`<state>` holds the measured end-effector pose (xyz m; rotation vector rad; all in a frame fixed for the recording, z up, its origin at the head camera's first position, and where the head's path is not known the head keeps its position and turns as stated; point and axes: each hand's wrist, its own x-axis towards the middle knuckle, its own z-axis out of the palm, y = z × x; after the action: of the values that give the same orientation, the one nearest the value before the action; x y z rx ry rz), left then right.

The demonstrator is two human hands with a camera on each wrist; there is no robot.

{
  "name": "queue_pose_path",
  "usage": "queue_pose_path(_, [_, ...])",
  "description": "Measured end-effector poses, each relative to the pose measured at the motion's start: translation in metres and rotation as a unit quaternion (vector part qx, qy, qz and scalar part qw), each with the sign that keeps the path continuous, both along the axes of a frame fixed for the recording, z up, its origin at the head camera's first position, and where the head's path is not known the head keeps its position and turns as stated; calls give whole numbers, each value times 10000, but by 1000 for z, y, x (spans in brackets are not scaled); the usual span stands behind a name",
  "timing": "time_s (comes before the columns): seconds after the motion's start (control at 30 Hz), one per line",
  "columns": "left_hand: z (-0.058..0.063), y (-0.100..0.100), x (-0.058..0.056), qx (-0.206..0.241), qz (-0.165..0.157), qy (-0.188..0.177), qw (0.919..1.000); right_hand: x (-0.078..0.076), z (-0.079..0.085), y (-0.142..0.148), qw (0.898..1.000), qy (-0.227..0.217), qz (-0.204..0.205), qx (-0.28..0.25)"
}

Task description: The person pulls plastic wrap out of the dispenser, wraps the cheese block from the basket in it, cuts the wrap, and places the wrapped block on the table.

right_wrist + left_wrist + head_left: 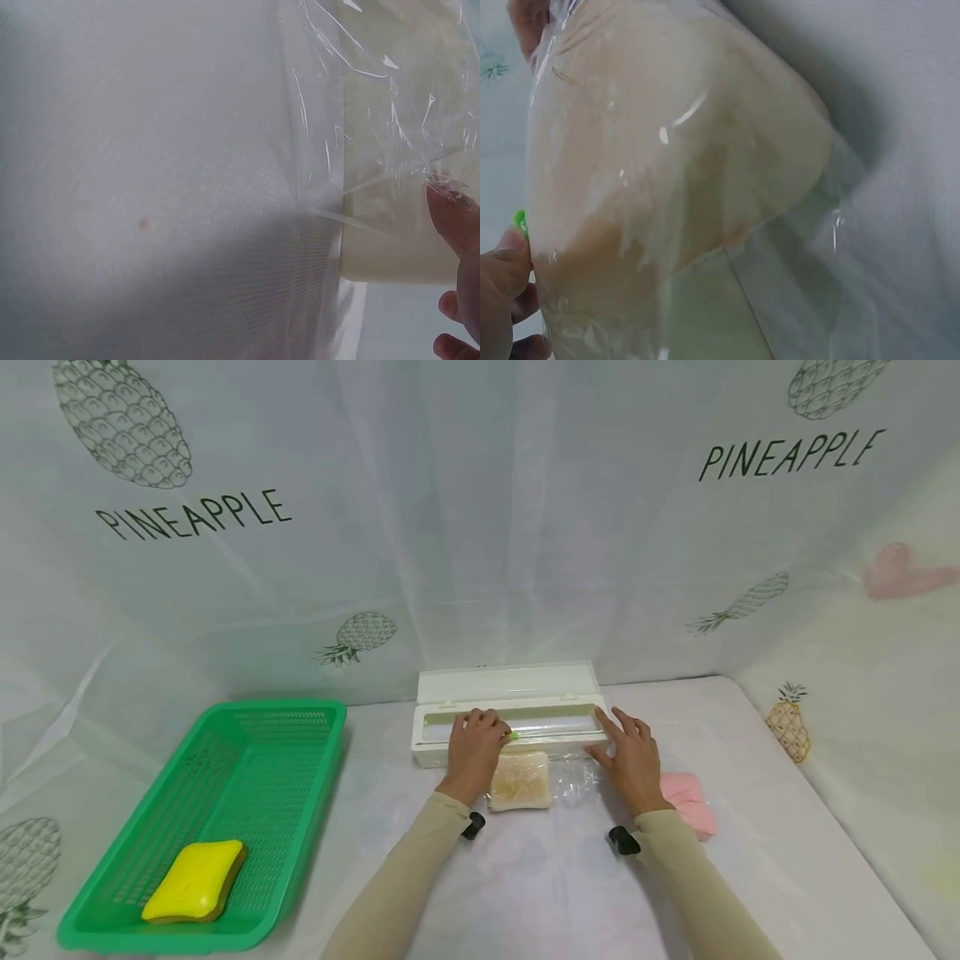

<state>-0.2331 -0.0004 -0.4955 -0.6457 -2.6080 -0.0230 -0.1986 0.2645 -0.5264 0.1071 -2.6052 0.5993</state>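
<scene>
A white cling film dispenser [431,755] lies at the middle back of the table, its lid [506,682] raised. At its front edge my left hand [476,750] pinches a small green slider [513,736] between thumb and curled fingers. My right hand [633,764] rests at the dispenser's right end with fingers spread; its thumb [450,221] presses clear film [382,112] against the front. Just before the dispenser lies a bread slice [519,782] under clear film, which spreads rightward from it. In the left wrist view the film-covered bread slice [705,97] fills the foreground.
A green basket [197,938] stands on the left, holding a yellow slice-shaped piece [191,881] with a brown edge. Partly behind my right wrist lies a pink soft-looking piece [692,806]. A pineapple-print curtain [480,527] hangs close behind the dispenser.
</scene>
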Motion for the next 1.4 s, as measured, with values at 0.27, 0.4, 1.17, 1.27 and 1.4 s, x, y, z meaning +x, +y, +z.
queue_pose_path(0.27, [-2, -40, 2, 371, 46, 119, 9992, -3, -3, -9, 9997, -180, 115, -115])
queue_pose_path(0.4, [-4, -63, 6, 767, 157, 224, 9967, 1, -3, -1, 9997, -147, 27, -188])
queue_pose_path(1.17, [-3, -111, 5, 870, 20, 236, 9959, -4, -5, -6, 9995, -102, 185, -246])
queue_pose_path(1.27, [-5, -121, 7, 945, 177, 277, 9950, -3, -3, -6, 9994, -102, 197, -280])
queue_pose_path(1.4, [-7, -129, 8, 1079, 109, 266, 9937, 1, -2, -4, 9993, -118, 130, -343])
